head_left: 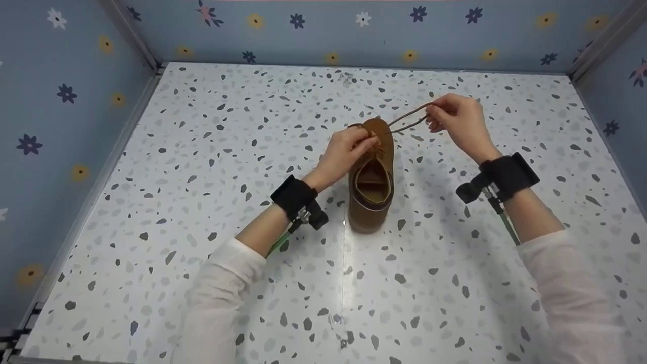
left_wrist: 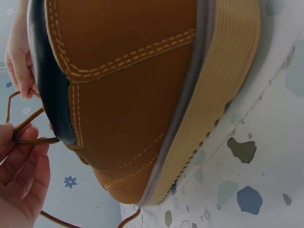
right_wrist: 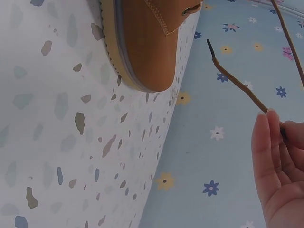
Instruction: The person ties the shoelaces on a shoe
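Note:
A brown lace-up shoe [head_left: 368, 217] stands upright on its sole, toe pointing away from me. My left hand [head_left: 343, 149] is over the front of its opening, thumb and fingers pinching a brown lace [left_wrist: 35, 141] at the lacing. Off to the right, above the floor surface, my right hand [head_left: 460, 119] pinches a shoelace [right_wrist: 237, 84] between thumb and fingertips. Two strands run from the shoe to that hand, and a dark-tipped lace end [right_wrist: 209, 45] sticks out past the fingers in the right wrist view.
The shoe stands on a white speckled surface [head_left: 252, 151]. Blue flower-patterned panels [head_left: 328, 30] border it at the back and both sides. Black straps with small cameras [head_left: 298, 199] sit on both wrists. A loose lace [left_wrist: 59, 220] trails near the toe.

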Available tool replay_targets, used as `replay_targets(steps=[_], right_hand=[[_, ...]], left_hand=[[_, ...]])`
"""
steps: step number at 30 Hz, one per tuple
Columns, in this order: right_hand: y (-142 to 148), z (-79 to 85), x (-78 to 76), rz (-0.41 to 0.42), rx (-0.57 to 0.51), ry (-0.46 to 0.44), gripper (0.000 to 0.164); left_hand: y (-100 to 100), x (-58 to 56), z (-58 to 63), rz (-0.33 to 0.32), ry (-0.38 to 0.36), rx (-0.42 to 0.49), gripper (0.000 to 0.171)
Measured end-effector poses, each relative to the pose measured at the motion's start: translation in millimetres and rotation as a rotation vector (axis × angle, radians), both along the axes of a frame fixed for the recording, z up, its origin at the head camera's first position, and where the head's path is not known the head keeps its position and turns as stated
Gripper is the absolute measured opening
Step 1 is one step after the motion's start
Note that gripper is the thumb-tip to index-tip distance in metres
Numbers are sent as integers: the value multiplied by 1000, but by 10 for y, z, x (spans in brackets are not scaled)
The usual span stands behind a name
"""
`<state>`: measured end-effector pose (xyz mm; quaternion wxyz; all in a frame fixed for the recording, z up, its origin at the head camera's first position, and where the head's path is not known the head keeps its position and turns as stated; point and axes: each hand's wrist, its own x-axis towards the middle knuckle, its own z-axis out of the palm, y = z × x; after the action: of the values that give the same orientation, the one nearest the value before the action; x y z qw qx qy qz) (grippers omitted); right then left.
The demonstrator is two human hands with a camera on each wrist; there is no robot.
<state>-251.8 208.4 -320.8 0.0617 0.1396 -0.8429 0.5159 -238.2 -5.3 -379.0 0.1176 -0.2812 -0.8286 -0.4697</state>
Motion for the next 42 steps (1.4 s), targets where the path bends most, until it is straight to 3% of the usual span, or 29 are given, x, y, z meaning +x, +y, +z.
replay_targets(steps=[13,24,29,42], right_hand=[[-7,93,202,42,-115,-14,20],[4,108,369,91,-230,-3,17],[-41,127,456,108,-227,8,17],[-161,106,550,151,-305,30,14]], left_hand=[[-6,-9,8,-7,25,-22,21],[6,-4,34,14,2,-56,19],[10,2,46,12,-2,-59,19],[13,-40,6,16,65,-58,21]])
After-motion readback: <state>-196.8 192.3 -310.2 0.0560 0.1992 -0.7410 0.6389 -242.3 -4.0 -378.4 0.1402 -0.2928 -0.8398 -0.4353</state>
